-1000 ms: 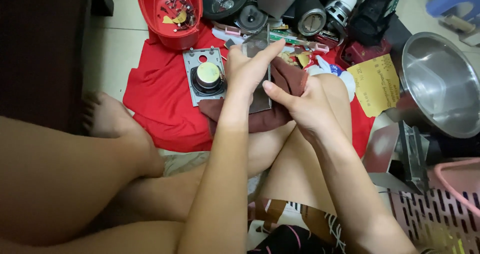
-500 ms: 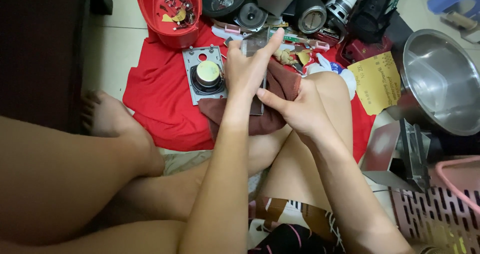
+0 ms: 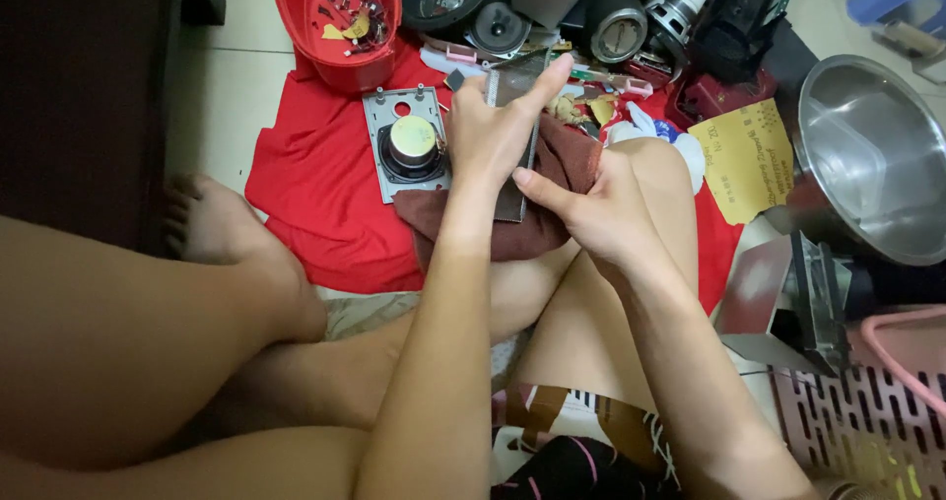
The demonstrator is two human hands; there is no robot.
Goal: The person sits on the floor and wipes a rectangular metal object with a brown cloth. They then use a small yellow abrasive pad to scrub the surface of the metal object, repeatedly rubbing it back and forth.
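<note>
One flat grey metal plate (image 3: pixel 514 135) stands on edge over the person's right knee, backed by a dark brown cloth (image 3: pixel 552 190), with the left hand (image 3: pixel 490 131) clamped on its upper part, forefinger stretched along the far edge. The right hand (image 3: pixel 601 209) grips the cloth against the plate's right side. Just left lies a speaker (image 3: pixel 412 150) on the red cloth (image 3: pixel 305 180) spread over the floor, a red bowl (image 3: pixel 340 12) beyond it, a steel basin (image 3: pixel 872 155) far right.
</note>
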